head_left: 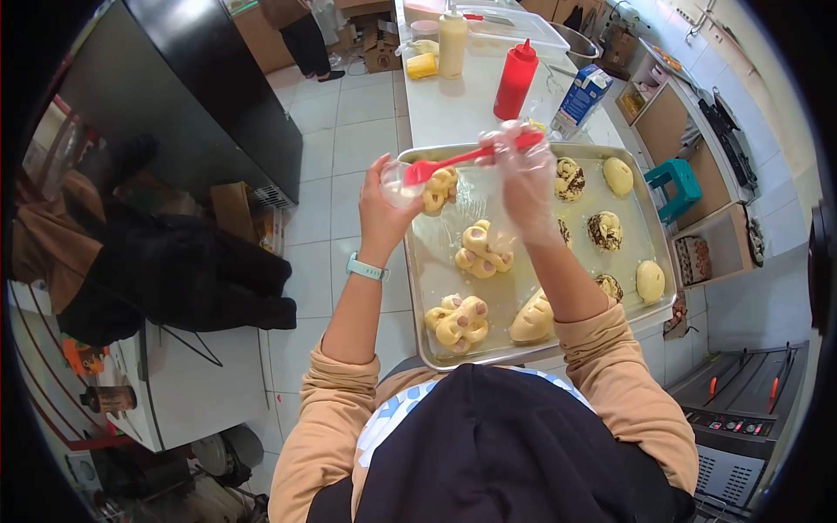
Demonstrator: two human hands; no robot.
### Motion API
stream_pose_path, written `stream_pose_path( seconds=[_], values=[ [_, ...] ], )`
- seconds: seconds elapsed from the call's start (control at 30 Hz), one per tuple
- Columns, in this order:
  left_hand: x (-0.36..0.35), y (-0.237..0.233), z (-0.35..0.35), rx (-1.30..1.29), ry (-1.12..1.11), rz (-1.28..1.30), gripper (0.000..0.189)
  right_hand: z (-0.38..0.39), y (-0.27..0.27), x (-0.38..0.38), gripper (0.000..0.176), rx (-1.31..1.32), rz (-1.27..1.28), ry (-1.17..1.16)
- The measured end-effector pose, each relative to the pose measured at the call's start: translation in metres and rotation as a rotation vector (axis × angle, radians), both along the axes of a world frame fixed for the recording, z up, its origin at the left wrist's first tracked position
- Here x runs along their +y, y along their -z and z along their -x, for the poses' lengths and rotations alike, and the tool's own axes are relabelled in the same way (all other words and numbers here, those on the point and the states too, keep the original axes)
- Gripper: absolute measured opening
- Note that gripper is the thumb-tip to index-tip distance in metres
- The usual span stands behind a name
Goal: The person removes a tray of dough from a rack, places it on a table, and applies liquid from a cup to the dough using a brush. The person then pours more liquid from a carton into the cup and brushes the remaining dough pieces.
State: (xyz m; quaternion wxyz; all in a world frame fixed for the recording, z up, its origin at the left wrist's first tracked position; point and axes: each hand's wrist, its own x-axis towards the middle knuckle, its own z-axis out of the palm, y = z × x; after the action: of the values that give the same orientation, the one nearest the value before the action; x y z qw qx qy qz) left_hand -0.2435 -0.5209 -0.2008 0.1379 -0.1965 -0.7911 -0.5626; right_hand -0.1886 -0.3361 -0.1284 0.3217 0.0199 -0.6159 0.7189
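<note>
My left hand (388, 213) is closed around a small clear plastic cup (397, 193) with a little pale content, held at the far left corner of a metal baking tray (411, 270). My right hand (526, 187), in a clear plastic glove, grips the handle of a red pastry brush (458, 159). The brush's head is at the cup's mouth. Below my hands on the tray are a knotted bun (478, 251) with pinkish pieces, another knotted bun (459, 323) and a long slashed bun (532, 318). A bun (438, 192) beside the cup is partly hidden.
Chocolate-streaked buns (605, 231) and plain round buns (649, 281) fill the tray's right side. Behind it stand a red squeeze bottle (516, 83), a cream-coloured bottle (452, 44) and a blue carton (582, 100). A person (166, 253) is at the left; another person (303, 39) stands farther back.
</note>
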Motion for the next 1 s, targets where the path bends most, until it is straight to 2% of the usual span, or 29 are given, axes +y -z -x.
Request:
stream_pose_path(
  seconds=[0.1, 0.2, 0.27, 0.3, 0.4, 0.67, 0.77, 0.83, 0.93, 1.0],
  values=[
    [-0.013, 0.009, 0.01, 0.007, -0.046, -0.027, 0.076, 0.006, 0.007, 0.004, 0.006, -0.049, 0.036, 0.035],
    [-0.023, 0.012, 0.009, -0.038, -0.093, -0.014, 0.076, 0.021, 0.042, 0.009, 0.005, -0.039, -0.006, -0.015],
    [-0.029, 0.013, 0.008, -0.059, -0.103, -0.056, 0.076, 0.022, 0.057, 0.015, 0.005, -0.154, -0.22, -0.001],
    [-0.032, 0.012, 0.007, -0.059, -0.112, -0.056, 0.076, 0.019, 0.056, 0.017, 0.007, -0.087, -0.108, -0.032],
    [-0.041, 0.016, 0.002, -0.066, -0.126, -0.044, 0.075, 0.005, 0.042, 0.025, 0.008, -0.217, -0.129, -0.078],
    [-0.035, 0.015, -0.001, -0.126, -0.093, -0.116, 0.075, 0.013, 0.035, 0.047, 0.008, -0.145, -0.163, -0.013],
    [-0.025, 0.006, -0.003, -0.1, -0.058, -0.116, 0.076, 0.013, 0.014, 0.048, 0.009, -0.084, -0.147, 0.022],
    [-0.019, 0.003, -0.002, -0.081, -0.035, -0.105, 0.077, 0.014, 0.002, 0.039, 0.007, 0.037, 0.019, 0.003],
    [-0.005, -0.005, -0.002, -0.044, 0.016, -0.071, 0.078, 0.01, -0.02, 0.017, 0.009, -0.031, -0.112, -0.069],
    [0.002, -0.008, -0.001, -0.022, 0.035, -0.051, 0.078, 0.017, -0.004, 0.006, 0.012, 0.012, -0.107, -0.103]
  ],
)
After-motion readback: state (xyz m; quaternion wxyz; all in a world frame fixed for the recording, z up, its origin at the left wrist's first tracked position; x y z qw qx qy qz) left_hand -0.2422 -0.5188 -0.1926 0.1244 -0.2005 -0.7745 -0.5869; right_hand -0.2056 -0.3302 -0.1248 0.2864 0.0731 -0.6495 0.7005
